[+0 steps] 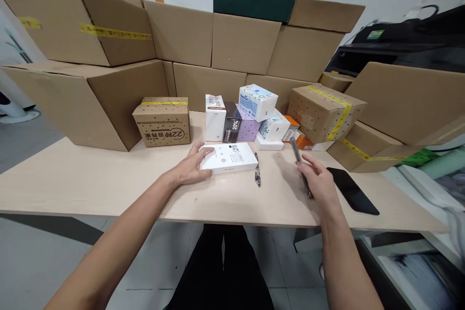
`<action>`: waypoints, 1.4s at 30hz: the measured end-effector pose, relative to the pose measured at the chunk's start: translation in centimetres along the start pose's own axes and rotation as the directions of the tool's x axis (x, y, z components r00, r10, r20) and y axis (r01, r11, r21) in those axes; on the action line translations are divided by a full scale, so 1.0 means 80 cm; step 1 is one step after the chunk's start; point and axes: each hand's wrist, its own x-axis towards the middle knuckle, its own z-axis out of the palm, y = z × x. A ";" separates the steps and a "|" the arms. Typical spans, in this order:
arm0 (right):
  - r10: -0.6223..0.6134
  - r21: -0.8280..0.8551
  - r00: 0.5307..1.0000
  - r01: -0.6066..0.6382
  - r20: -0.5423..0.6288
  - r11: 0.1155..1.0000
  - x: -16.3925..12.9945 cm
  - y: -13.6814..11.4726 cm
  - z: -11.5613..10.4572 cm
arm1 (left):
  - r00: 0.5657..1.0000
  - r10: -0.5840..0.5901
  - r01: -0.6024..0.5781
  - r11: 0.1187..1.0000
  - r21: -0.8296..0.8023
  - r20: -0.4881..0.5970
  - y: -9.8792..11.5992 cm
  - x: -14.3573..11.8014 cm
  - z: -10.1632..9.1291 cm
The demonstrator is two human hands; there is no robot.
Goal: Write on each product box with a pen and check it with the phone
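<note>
A: Hands? Left hand (191, 167) lies flat, fingers spread, on the white box (228, 158) lying mid-surface (90, 184).
B: Next?
A: Pen (257, 170) just beside the box. Right hand (319, 181) pinches a dark marker (300, 164); black phone (352, 190) near it.

A matt, pale wood-grain laminate table (90, 179) carries a smooth white card box (228, 158) under the left hand (191, 167). The right hand (319, 181) grips a slim pen (300, 162) with a dull metallic look. A glossy black phone (352, 190) lies alongside. Plain brown corrugated cartons (98, 101), some bound in shiny yellow tape, stand behind small printed packs (257, 101) of smooth, lightly glossy paper.
</note>
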 end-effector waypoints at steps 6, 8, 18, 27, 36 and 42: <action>0.030 0.613 0.747 -0.566 0.664 0.551 -0.048 -0.069 0.069 | 1.000 -0.004 0.003 1.000 -0.026 -0.028 0.002 0.001 0.002; 0.009 0.562 0.632 -0.695 0.775 0.448 -0.067 -0.075 0.101 | 0.998 0.039 -0.042 0.998 -0.049 -0.055 0.002 0.001 0.003; -0.077 0.416 0.413 -0.859 0.907 0.299 -0.104 -0.072 0.161 | 0.992 0.097 -0.103 0.993 -0.064 -0.084 0.002 0.000 0.002; -0.104 0.451 0.448 -0.804 0.888 0.388 -0.101 -0.071 0.161 | 0.989 0.126 -0.132 0.988 -0.075 -0.083 0.006 0.000 0.001; -0.099 0.436 0.428 -0.842 0.898 0.317 -0.103 -0.074 0.161 | 0.985 0.147 -0.153 0.986 -0.066 -0.091 0.003 0.001 0.001; -0.024 0.420 0.431 -0.863 0.902 0.281 -0.105 -0.077 0.164 | 0.985 0.150 -0.156 0.985 -0.075 -0.090 0.002 0.002 0.002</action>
